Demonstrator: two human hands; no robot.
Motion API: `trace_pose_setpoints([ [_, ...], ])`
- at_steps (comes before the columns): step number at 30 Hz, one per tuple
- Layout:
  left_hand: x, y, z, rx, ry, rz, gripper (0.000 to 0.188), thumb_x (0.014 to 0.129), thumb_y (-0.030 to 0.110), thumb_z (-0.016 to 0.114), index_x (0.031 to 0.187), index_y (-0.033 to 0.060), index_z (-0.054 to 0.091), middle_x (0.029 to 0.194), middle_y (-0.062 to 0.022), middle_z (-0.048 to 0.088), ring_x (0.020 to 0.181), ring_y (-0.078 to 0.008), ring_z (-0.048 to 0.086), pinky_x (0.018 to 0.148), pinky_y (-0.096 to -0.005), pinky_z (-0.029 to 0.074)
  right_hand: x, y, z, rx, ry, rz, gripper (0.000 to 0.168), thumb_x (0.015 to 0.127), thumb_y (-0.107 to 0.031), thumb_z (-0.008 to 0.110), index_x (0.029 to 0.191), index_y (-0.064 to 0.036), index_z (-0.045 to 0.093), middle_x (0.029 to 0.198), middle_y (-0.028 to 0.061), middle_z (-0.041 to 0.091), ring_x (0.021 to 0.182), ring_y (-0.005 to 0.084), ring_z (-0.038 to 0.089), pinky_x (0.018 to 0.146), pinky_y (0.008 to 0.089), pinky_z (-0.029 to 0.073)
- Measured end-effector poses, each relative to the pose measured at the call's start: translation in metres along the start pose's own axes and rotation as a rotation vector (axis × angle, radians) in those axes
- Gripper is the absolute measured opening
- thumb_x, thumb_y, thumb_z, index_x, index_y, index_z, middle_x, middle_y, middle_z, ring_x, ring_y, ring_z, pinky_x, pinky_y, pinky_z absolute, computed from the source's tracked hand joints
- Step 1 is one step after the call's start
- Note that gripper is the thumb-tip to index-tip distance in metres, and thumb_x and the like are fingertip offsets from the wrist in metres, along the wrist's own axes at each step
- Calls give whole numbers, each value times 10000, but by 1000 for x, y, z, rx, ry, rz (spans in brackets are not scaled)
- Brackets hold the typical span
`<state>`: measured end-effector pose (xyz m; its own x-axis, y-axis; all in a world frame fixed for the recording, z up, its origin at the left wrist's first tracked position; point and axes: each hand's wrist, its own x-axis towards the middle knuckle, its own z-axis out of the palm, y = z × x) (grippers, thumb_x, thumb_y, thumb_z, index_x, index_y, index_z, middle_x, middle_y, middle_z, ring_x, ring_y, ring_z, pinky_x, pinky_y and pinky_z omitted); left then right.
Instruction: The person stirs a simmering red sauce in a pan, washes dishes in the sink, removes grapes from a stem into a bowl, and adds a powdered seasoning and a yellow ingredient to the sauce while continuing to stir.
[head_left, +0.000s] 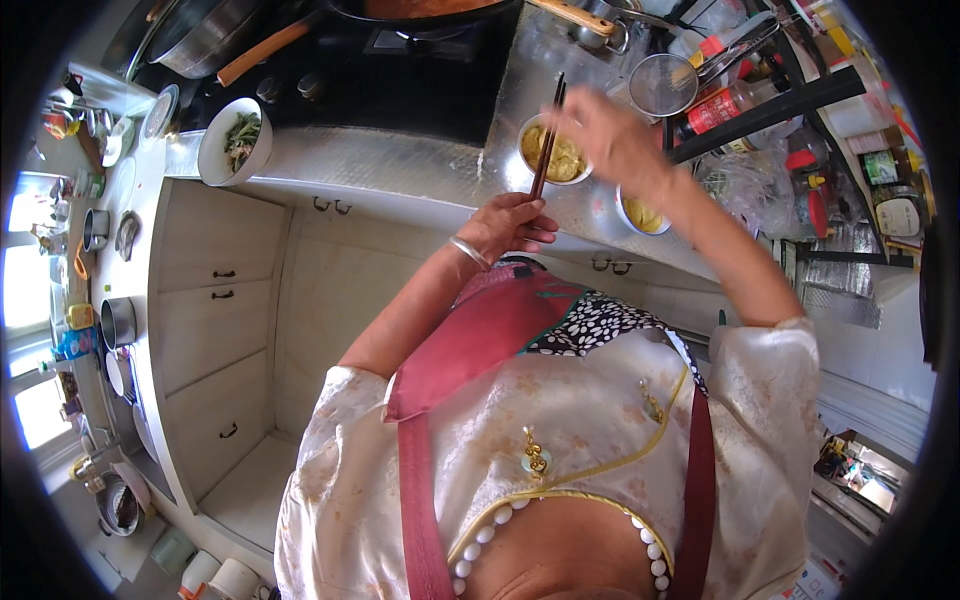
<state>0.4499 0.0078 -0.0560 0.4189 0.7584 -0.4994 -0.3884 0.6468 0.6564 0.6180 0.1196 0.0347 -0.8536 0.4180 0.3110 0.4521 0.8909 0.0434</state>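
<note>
My left hand (517, 225), with a silver bangle on its wrist, grips a pair of dark wooden chopsticks (549, 142) by the lower end. They point up and away, passing over a white bowl (525, 166) that contains a yellow mash-like food (566, 161). Blurred by motion, my right hand (615, 139) is above the right side of this bowl, near the chopsticks. Its fingers look bent, and I cannot tell whether anything is in them. Partly behind my right wrist sits a second bowl with similar yellow food (641, 216).
A black gas hob (420, 97) carries a pan of reddish food (427, 7) and a steel pot (202, 49). A white bowl of greens (240, 142) stands at the counter's front edge. Right are a mesh strainer (664, 84), bottles and a black rack (772, 112).
</note>
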Motion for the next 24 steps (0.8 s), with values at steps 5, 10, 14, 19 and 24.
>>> trace_pose_setpoints([
  [5, -3, -2, 6, -5, -92, 2, 239, 925, 173, 448, 1061, -13, 513, 868, -111, 625, 702, -141, 612, 535, -210, 476, -57, -52, 38, 158, 51, 4, 222, 749, -75, 554, 965, -112, 588, 868, 71, 458, 782, 228, 548, 601, 316, 496],
  [10, -32, 17, 28, 33, -128, -29, 258, 939, 187, 420, 1054, -22, 519, 884, -126, 634, 680, -130, 620, 490, -189, 475, -57, -57, 30, 173, 132, 50, 196, 747, -79, 558, 941, -108, 575, 866, 71, 441, 764, 225, 549, 603, 324, 487],
  [14, -42, 15, 40, 99, -153, -28, 293, 943, 208, 424, 1076, -39, 508, 888, -143, 642, 706, -138, 633, 514, -193, 495, -72, -55, 27, 134, 212, 23, 301, 716, -87, 593, 1015, -121, 592, 909, 65, 467, 779, 219, 565, 620, 313, 493],
  [19, -39, 6, 50, 78, -197, -68, 333, 943, 226, 430, 1139, -40, 476, 909, -142, 640, 706, -136, 632, 519, -194, 496, -87, -50, 25, 81, 243, 41, 259, 725, -109, 569, 985, -117, 574, 917, 62, 473, 764, 207, 567, 624, 299, 495],
  [24, -35, 6, 38, 262, -228, 69, 629, 870, 407, 543, 1282, -39, 376, 1021, -165, 613, 861, -169, 614, 664, -245, 509, -135, -26, 2, 78, 182, 44, 324, 654, -55, 610, 977, -67, 596, 988, 104, 512, 855, 254, 583, 696, 319, 514],
])
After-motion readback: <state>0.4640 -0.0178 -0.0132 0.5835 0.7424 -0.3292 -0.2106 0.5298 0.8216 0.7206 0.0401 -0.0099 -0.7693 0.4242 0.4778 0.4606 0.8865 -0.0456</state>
